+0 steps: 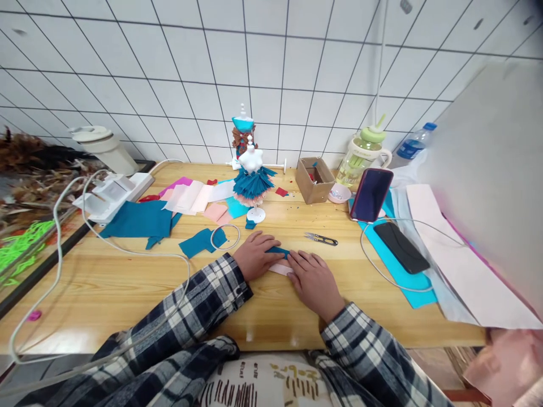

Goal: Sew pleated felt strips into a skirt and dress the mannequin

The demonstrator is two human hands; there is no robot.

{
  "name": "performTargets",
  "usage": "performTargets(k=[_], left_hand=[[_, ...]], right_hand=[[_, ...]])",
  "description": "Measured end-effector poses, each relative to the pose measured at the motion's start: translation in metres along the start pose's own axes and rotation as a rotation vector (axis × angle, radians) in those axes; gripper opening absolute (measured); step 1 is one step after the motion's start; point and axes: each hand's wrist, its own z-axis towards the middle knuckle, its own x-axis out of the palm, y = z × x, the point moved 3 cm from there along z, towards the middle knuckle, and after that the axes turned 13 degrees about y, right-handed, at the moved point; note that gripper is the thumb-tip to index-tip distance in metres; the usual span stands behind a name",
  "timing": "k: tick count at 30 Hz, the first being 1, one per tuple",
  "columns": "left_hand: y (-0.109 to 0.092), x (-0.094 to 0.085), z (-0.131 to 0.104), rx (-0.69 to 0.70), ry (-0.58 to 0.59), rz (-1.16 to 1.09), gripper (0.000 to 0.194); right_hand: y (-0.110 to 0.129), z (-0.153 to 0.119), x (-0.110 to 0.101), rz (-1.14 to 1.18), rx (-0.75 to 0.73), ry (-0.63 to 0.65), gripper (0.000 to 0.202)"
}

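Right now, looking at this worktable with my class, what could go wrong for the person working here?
The blue strip could slip against the pale strip if the left hand or right hand shifts. The white cable appears to cross the left sleeve, so an arm movement might drag it. The snips lie just beyond the right hand, so a careless reach could nick a finger.

Narrow teal strip [278, 250], flat, spanning between left hand [257, 255] and right hand [317, 282], ends under fingers. Pale pink strip [280, 269] alongside, nearer wearer, right end at right-hand fingers.
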Motion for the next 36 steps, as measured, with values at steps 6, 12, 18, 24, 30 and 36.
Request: performTargets(k=[6,12,18,24,30,36], left_hand=[[0.020,-0.008,-0.020,-0.135,-0.017,-0.034,0.027],[0.016,-0.005,-0.021,-0.184,-0.024,-0.111,0.029],[0.011,-0.012,-0.027,-0.243,-0.101,-0.209,0.026],[-0.003,-0.010,-0.031,-0.212,-0.056,-0.253,0.021],[0.000,-0.004,-0.032,-0.284,-0.046,-0.257,0.023],[0.018,-0.002,-0.041,-0.273,-0.040,-0.222,0.010]], right_hand=[[-0.024,-0.005,-0.005,-0.062,-0.039,-0.014,0.034],[-0.015,-0.004,-0.015,0.033,-0.029,-0.005,0.043],[-0.012,-0.005,-0.012,0.037,-0.006,0.101,0.041],[-0.001,-0.009,-0.012,0.049,-0.110,0.131,0.060],[0.016,-0.007,0.014,0.071,-0.203,0.206,0.069],[0.009,-0.009,0.016,0.078,-0.159,0.209,0.068]])
